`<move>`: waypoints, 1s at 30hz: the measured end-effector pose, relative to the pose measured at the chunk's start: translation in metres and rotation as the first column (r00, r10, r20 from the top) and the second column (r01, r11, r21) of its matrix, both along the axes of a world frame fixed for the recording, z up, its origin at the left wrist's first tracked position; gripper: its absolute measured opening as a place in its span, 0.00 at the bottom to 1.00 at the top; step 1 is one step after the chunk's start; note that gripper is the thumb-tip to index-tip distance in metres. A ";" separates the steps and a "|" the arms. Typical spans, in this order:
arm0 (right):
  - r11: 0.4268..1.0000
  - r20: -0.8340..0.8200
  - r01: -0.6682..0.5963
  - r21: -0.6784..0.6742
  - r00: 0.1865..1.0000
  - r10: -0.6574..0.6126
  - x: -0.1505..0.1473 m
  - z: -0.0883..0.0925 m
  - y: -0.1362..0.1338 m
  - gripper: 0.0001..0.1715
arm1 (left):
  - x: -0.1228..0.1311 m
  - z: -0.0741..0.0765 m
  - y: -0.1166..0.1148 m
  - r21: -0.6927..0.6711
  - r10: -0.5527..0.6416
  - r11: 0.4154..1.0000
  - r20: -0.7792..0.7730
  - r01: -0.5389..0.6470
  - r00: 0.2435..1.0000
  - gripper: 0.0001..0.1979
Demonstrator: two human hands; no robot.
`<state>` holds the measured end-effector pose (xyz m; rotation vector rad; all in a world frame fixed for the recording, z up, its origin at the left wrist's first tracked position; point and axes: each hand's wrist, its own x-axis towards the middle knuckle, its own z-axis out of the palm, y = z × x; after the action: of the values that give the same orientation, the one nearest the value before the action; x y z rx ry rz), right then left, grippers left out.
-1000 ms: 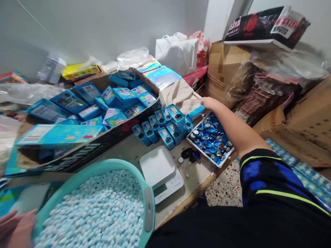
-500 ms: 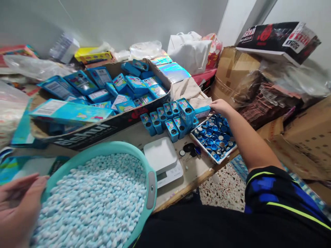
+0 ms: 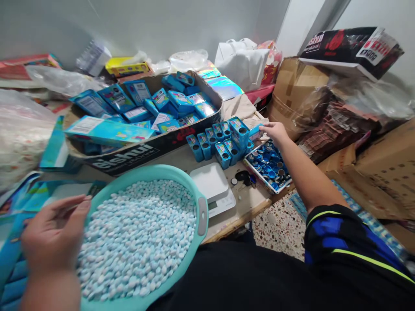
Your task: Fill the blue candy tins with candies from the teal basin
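My right hand (image 3: 275,132) reaches forward with its fingers closed on the end of a blue candy container (image 3: 256,132), which lies tilted beside a group of similar containers (image 3: 223,154). Those in the group stand upright, with round dark openings on top. Near my right wrist is a tray of blue and silver caps (image 3: 270,166). My left hand (image 3: 56,233) is at the left rim of a turquoise basin (image 3: 203,216), thumb and fingers pressed together; whatever they may hold is hidden. Small pale blue and white candies (image 3: 139,237) fill the basin.
A white kitchen scale (image 3: 210,183) stands between basin and containers, with black keys (image 3: 244,177) nearby. Behind is an open carton (image 3: 123,157) full of blue packs. Cardboard boxes (image 3: 376,172) crowd the right; a plastic bag (image 3: 24,134) sits at left.
The view has turned slightly left, so the table's things appear farther right. My left hand shows more fully by the basin rim. My right hand stays at the blue container.
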<state>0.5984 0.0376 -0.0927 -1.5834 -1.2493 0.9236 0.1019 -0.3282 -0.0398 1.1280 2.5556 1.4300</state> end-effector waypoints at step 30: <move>0.518 0.550 -0.566 0.641 0.810 0.204 -0.137 -0.012 -0.242 0.13 | -0.029 -0.028 -0.077 -0.286 0.154 0.954 0.193 -0.094 0.969 0.26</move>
<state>0.4611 -0.2049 -0.1047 -0.7607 -2.0301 0.1587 0.0731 -0.4054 -0.0674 0.7431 2.6036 1.0973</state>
